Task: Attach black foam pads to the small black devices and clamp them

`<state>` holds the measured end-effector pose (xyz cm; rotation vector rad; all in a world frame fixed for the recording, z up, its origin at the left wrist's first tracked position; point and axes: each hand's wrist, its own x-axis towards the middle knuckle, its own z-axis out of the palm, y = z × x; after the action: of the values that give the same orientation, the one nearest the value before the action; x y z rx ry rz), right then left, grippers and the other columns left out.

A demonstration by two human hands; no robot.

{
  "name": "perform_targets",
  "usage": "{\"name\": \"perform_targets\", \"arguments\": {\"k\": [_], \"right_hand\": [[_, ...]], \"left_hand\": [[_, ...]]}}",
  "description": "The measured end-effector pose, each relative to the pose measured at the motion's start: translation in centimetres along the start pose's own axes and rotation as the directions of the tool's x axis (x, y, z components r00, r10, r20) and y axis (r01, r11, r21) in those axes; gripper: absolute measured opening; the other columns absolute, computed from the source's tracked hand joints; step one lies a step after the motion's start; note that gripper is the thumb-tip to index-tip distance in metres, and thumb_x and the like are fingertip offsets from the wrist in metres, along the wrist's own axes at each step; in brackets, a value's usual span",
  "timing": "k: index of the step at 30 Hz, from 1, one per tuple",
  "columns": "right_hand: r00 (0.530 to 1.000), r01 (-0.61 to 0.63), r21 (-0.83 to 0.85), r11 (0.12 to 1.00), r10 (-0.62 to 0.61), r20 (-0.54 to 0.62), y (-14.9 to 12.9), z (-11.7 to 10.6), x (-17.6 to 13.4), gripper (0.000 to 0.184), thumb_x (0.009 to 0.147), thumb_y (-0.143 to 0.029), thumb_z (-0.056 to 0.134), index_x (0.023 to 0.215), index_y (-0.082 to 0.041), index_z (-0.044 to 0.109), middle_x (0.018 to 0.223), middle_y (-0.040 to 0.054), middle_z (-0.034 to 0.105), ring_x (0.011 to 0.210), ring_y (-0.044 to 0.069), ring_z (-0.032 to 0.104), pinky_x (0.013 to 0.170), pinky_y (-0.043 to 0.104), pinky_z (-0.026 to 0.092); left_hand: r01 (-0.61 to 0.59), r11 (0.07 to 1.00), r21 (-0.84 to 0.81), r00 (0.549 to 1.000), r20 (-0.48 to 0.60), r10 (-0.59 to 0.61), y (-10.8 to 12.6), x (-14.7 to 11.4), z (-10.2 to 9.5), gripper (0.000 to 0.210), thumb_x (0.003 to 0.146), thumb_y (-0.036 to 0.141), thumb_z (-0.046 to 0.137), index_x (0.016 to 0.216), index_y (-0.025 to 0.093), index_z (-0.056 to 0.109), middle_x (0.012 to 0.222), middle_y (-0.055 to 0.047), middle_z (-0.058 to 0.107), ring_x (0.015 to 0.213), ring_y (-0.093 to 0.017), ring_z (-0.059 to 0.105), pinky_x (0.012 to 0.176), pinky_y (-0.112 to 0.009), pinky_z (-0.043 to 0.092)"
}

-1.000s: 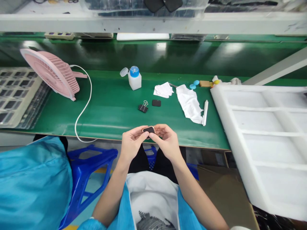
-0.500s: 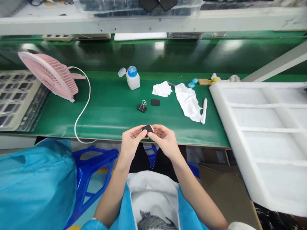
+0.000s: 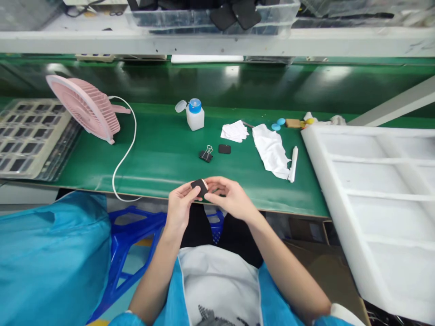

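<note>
Just over the table's front edge, a small black rounded plate with a light edge [image 3: 200, 187] is held between both hands. My left hand [image 3: 181, 201] pinches it with the thumb on its dark face. My right hand [image 3: 231, 197] has its fingers at the plate's right edge, thumb bent toward its lower corner. A similar flat black piece [image 3: 224, 149] lies on the green table [image 3: 163, 158] beyond the hands, with a black binder clip [image 3: 205, 155] to its left.
Behind these stand a white bottle with a blue top [image 3: 195, 117] and a stack of white papers [image 3: 234, 131]. A white cloth [image 3: 271, 151] lies right, by a white divided foam tray [image 3: 340, 199]. At left are a pink fan [image 3: 86, 108], its cable, and part-filled trays [image 3: 30, 136].
The black plate has shifted slightly left and turned in the fingers, showing more of its light edge. My right hand's grip has loosened a little. The whole view has shifted slightly.
</note>
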<state>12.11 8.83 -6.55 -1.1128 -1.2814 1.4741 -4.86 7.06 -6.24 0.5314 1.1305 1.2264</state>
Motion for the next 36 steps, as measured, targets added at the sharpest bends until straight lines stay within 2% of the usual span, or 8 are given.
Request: {"name": "perform_targets", "arguments": {"k": [4, 9, 12, 16, 20, 25, 32, 36], "right_hand": [[0.955, 0.081, -0.531, 0.843, -0.218, -0.201, -1.6, -2.2, 6.1, 0.031, 0.093, -0.048, 0.07, 0.102, -0.018, 0.068, 0.086, 0.005, 0.068, 0.077, 0.02, 0.062, 0.07, 0.032, 0.047], [0.993, 0.113, -0.834, 0.541, -0.079, 0.084, -2.9, -2.9, 12.1, 0.019, 0.096, -0.027, 0.06, 0.078, -0.019, 0.061, 0.08, 0.0053, 0.066, 0.07, 0.02, 0.054, 0.062, 0.032, 0.034], [0.997, 0.069, -0.673, 0.737, -0.036, 0.063, -3.3, -3.2, 12.2, 0.021, 0.089, -0.025, 0.06, 0.069, -0.019, 0.064, 0.084, 0.0057, 0.069, 0.076, 0.02, 0.059, 0.068, 0.032, 0.04], [0.995, -0.044, -0.072, 0.996, 0.05, 0.086, -3.5, -4.0, 9.3, 0.018, 0.082, -0.034, 0.069, 0.073, -0.018, 0.073, 0.098, 0.0085, 0.072, 0.092, 0.023, 0.066, 0.084, 0.034, 0.051], [0.945, -0.228, 0.329, 0.917, 0.127, 0.302, -3.0, -4.0, 5.5, 0.028, 0.079, -0.043, 0.083, 0.076, -0.017, 0.072, 0.092, 0.0112, 0.074, 0.088, 0.024, 0.07, 0.082, 0.035, 0.056], [0.906, -0.276, 0.438, 0.855, 0.079, 0.416, -1.8, -3.3, 2.4, 0.03, 0.09, -0.047, 0.08, 0.087, -0.019, 0.069, 0.105, 0.0122, 0.077, 0.096, 0.025, 0.073, 0.086, 0.036, 0.057], [0.953, -0.263, 0.47, 0.842, 0.151, 0.264, 0.3, -1.4, 1.1, 0.059, 0.069, -0.057, 0.095, 0.107, -0.022, 0.067, 0.087, 0.0067, 0.075, 0.076, 0.022, 0.07, 0.07, 0.033, 0.056], [0.932, -0.361, 0.537, 0.762, 0.309, 0.189, 0.0, 0.1, 0.7, 0.05, 0.079, -0.064, 0.08, 0.1, -0.021, 0.066, 0.073, 0.003, 0.065, 0.06, 0.017, 0.056, 0.054, 0.028, 0.044]], "left_hand": [[-0.102, 0.994, 0.031, 0.987, -0.12, 0.105, 0.9, 0.2, -1.0, 0.042, 0.054, 0.033, 0.101, 0.086, 0.014, 0.082, 0.086, -0.01, 0.08, 0.072, -0.016, 0.073, 0.057, -0.02, 0.055], [-0.137, 0.99, 0.036, 0.982, -0.124, 0.14, 1.3, 0.3, -1.5, 0.046, 0.053, 0.034, 0.101, 0.088, 0.014, 0.079, 0.086, -0.009, 0.08, 0.07, -0.015, 0.072, 0.059, -0.021, 0.057], [-0.174, 0.985, 0.004, 0.976, -0.133, 0.173, 1.5, 0.4, -1.9, 0.046, 0.056, 0.034, 0.101, 0.091, 0.015, 0.077, 0.087, -0.008, 0.08, 0.074, -0.016, 0.073, 0.061, -0.021, 0.058], [-0.2, 0.974, -0.104, 0.974, -0.126, 0.186, 2.0, 0.8, -1.8, 0.045, 0.06, 0.032, 0.1, 0.094, 0.016, 0.076, 0.092, -0.008, 0.08, 0.079, -0.016, 0.074, 0.062, -0.02, 0.057], [-0.189, 0.958, -0.217, 0.98, -0.104, 0.17, 2.7, 1.1, -1.0, 0.044, 0.061, 0.032, 0.1, 0.093, 0.015, 0.075, 0.094, -0.008, 0.079, 0.081, -0.016, 0.075, 0.068, -0.022, 0.059], [-0.128, 0.939, -0.319, 0.992, -0.043, 0.12, 3.2, 0.6, 0.3, 0.04, 0.064, 0.031, 0.099, 0.093, 0.015, 0.076, 0.095, -0.006, 0.078, 0.082, -0.014, 0.073, 0.073, -0.023, 0.059], [-0.071, 0.928, -0.367, 0.997, -0.008, 0.074, 2.9, -0.3, 1.4, 0.036, 0.068, 0.035, 0.096, 0.092, 0.018, 0.075, 0.101, -0.005, 0.077, 0.1, -0.022, 0.075, 0.094, -0.034, 0.058], [-0.133, 0.922, -0.363, 0.986, 0.048, 0.161, 2.1, 0.3, 1.6, 0.038, 0.066, 0.038, 0.097, 0.089, 0.02, 0.074, 0.096, -0.006, 0.078, 0.118, -0.033, 0.071, 0.107, -0.045, 0.052]]}}
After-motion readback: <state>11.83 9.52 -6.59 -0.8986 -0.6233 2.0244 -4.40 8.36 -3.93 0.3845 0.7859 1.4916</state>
